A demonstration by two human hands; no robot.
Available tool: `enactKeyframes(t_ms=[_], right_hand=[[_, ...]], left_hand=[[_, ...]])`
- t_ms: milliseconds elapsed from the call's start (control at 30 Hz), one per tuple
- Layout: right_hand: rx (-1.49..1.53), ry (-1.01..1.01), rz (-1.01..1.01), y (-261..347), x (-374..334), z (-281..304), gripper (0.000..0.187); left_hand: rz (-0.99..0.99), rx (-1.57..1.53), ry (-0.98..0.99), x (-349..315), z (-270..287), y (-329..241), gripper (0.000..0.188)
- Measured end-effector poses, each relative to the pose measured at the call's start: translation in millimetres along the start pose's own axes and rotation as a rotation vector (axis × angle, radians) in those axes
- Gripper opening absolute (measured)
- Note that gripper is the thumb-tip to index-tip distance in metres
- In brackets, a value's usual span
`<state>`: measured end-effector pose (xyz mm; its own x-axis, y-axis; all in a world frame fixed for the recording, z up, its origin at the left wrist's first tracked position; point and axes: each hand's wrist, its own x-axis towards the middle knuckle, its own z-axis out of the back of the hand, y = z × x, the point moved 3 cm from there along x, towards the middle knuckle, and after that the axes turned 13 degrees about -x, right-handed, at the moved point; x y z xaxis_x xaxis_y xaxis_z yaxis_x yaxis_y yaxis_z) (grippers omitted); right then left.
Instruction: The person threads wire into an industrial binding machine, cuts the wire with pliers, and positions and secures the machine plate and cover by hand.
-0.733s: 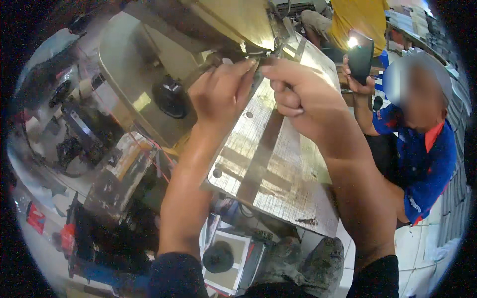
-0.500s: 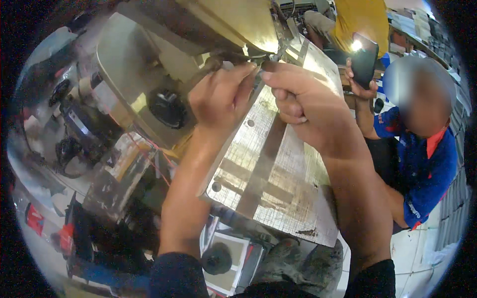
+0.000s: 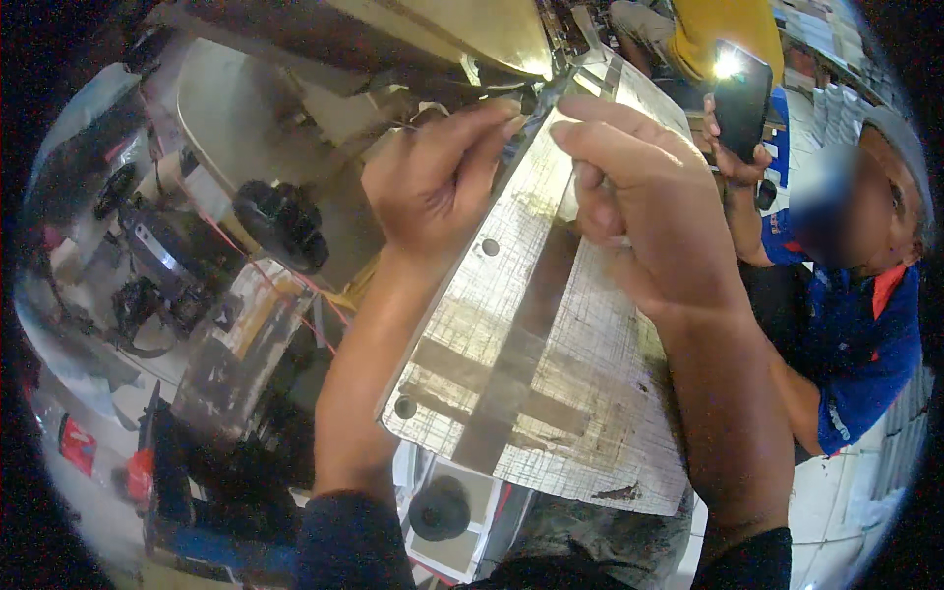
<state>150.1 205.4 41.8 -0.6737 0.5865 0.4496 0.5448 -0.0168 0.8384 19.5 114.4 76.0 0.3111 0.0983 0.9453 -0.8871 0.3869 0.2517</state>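
My left hand (image 3: 418, 192) is closed in a pinch, thumb and forefinger together, beside the far left edge of a scratched metal plate (image 3: 492, 305). My right hand (image 3: 654, 202) is raised over the plate's far part, its thumb and forefinger pinched and the other fingers curled. A small gap separates the two pinches. Whatever lies between the fingertips is too small or blurred to name. Just beyond the hands is a cream-coloured machine body (image 3: 457, 34), brightly lit at its lower end. Dark strips cross the plate, and round holes run along its left edge.
On the right, a person in a blue shirt (image 3: 860, 349) holds up a phone (image 3: 744, 103) with its light on. A black knob (image 3: 280, 226) and red wires (image 3: 221, 236) are at left. Below the plate, a black round object (image 3: 440, 509) rests on a white-edged tray.
My hands have drawn apart, the right one moving rightward and the left slightly left. The phone has shifted a little to the right, along with the person holding it.
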Motion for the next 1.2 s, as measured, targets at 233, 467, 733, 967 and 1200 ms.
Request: enactKeyframes(t_ms=[233,467,733,967,1200], right_hand=[[0.104,-0.122,-0.018,-2.1,-3.5,6.9,0.038],[-0.073,-0.183,0.089,-5.7,-0.6,10.4,0.040],[-0.134,-0.198,0.116,-8.9,1.0,12.8,0.037],[-0.233,-0.210,0.171,-6.1,0.9,13.3,0.032],[-0.306,-0.197,0.153,-6.2,2.0,11.7,0.036]], left_hand=[[0.002,-0.047,-0.001,-1.5,-6.0,6.8,0.018],[0.014,-0.038,-0.008,-4.0,-2.5,2.8,0.017],[0.082,-0.112,-0.094,-9.8,-4.6,7.7,0.016],[0.044,-0.028,-0.091,-7.5,-6.2,8.3,0.018],[-0.104,0.187,0.047,1.5,-0.1,-2.2,0.018]])
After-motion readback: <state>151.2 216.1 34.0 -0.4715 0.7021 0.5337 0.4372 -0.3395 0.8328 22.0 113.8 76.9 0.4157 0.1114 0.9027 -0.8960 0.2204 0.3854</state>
